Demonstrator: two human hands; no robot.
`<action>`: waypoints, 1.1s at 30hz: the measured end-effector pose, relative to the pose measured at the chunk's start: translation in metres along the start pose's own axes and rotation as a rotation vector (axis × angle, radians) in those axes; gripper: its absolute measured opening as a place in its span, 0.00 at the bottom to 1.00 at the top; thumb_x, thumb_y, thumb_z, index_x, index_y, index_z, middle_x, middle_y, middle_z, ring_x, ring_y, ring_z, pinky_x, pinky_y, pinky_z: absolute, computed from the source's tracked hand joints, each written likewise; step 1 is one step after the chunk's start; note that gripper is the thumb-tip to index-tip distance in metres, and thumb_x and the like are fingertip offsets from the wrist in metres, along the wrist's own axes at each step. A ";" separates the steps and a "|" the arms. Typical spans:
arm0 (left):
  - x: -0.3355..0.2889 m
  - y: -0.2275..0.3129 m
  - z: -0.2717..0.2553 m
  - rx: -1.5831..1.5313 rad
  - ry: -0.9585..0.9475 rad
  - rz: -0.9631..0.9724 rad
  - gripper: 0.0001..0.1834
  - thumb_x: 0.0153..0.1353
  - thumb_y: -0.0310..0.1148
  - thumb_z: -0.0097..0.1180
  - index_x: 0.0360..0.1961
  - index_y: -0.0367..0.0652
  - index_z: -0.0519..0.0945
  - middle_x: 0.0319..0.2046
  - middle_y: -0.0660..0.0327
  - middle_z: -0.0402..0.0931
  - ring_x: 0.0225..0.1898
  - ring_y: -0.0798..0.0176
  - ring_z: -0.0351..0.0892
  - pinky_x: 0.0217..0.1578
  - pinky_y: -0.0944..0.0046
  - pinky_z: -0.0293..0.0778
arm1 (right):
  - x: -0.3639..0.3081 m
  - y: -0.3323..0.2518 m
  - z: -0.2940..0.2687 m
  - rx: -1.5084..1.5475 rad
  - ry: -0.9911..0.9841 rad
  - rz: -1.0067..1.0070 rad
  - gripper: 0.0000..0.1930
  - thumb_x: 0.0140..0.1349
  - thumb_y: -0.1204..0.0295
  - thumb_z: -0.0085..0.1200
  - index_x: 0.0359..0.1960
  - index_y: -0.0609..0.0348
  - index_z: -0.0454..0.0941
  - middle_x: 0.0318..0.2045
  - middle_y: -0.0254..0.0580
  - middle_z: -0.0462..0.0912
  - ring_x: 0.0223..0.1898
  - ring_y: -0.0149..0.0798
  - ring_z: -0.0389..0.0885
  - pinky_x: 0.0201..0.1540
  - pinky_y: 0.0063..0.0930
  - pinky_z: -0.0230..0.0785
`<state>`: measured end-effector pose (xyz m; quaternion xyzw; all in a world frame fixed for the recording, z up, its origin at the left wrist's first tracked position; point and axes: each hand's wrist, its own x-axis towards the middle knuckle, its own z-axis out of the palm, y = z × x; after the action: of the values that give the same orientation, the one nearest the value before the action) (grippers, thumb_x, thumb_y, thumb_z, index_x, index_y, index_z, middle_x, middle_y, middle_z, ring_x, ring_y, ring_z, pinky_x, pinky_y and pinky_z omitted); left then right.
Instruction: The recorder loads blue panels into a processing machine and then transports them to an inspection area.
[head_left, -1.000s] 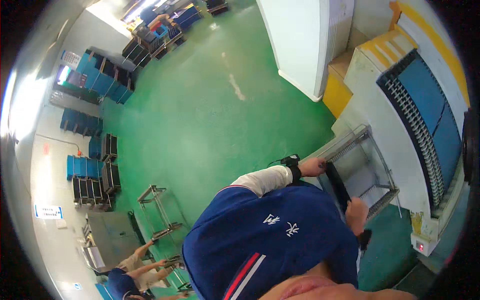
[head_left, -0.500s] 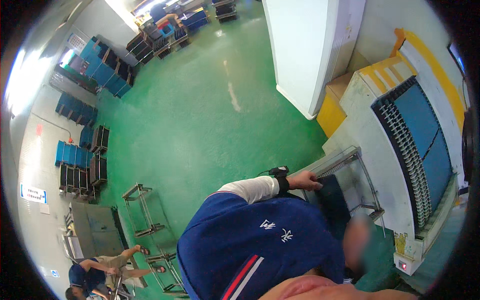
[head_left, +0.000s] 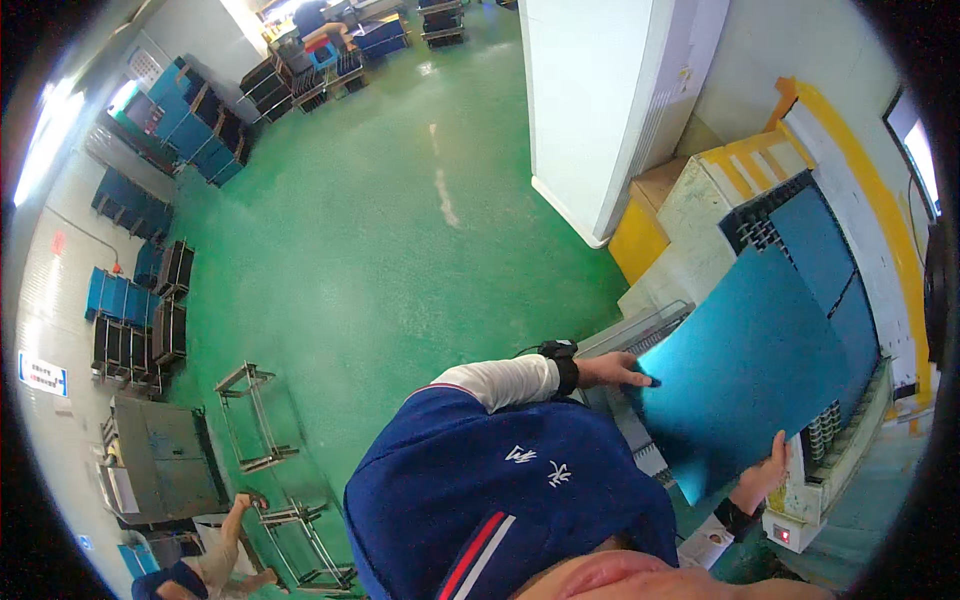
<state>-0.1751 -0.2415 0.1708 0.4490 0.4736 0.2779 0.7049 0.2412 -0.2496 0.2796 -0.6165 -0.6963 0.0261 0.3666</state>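
A thin blue rectangular panel (head_left: 745,370) is held up in front of me, its broad face showing and slightly bowed. My left hand (head_left: 614,370) grips its left edge with the thumb on top. At the lower right edge, my right hand (head_left: 764,474) pinches it, thumb on the face. The panel's far part overlaps the roller bed (head_left: 822,432) of a machine and hides much of the rollers. Another blue panel (head_left: 818,240) lies flat on that bed. Partly hidden beneath the held panel is a metal slotted rack (head_left: 655,330).
A white pillar (head_left: 580,120) stands ahead, with a yellow box (head_left: 642,240) beside the machine's pale housing (head_left: 660,275). Metal rack frames (head_left: 250,415) stand on the green floor at left. Racks of blue panels (head_left: 120,295) line the left wall. A person (head_left: 215,565) sits at lower left.
The panel, dark and edge-on at the rack before, has come up and turned toward the machine. My right hand has risen to its lower right edge. My view has shifted slightly.
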 end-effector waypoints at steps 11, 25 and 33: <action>-0.033 0.079 0.007 -0.309 0.112 0.024 0.33 0.58 0.41 0.64 0.59 0.31 0.68 0.49 0.57 0.75 0.41 0.65 0.77 0.39 0.64 0.75 | -0.016 0.018 0.034 0.611 -0.320 0.361 0.24 0.62 0.80 0.45 0.62 0.68 0.67 0.41 0.41 0.79 0.40 0.31 0.76 0.41 0.24 0.72; 0.000 0.105 0.036 -0.449 -0.022 0.041 0.39 0.60 0.36 0.62 0.66 0.33 0.58 0.49 0.57 0.73 0.41 0.66 0.75 0.38 0.63 0.76 | -0.064 -0.037 0.022 1.333 0.023 1.072 0.22 0.70 0.52 0.46 0.54 0.56 0.73 0.46 0.37 0.79 0.45 0.38 0.76 0.48 0.34 0.70; 0.024 0.099 0.046 -0.687 -0.182 0.088 0.24 0.62 0.27 0.58 0.59 0.40 0.68 0.44 0.61 0.75 0.39 0.65 0.77 0.37 0.63 0.77 | -0.082 -0.028 0.018 1.510 0.208 1.030 0.17 0.67 0.57 0.53 0.48 0.54 0.74 0.42 0.33 0.79 0.39 0.36 0.77 0.36 0.28 0.72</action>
<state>-0.1197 -0.1947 0.2564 0.2285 0.2681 0.4097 0.8415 0.2056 -0.3209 0.2411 -0.4469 -0.0973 0.5784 0.6756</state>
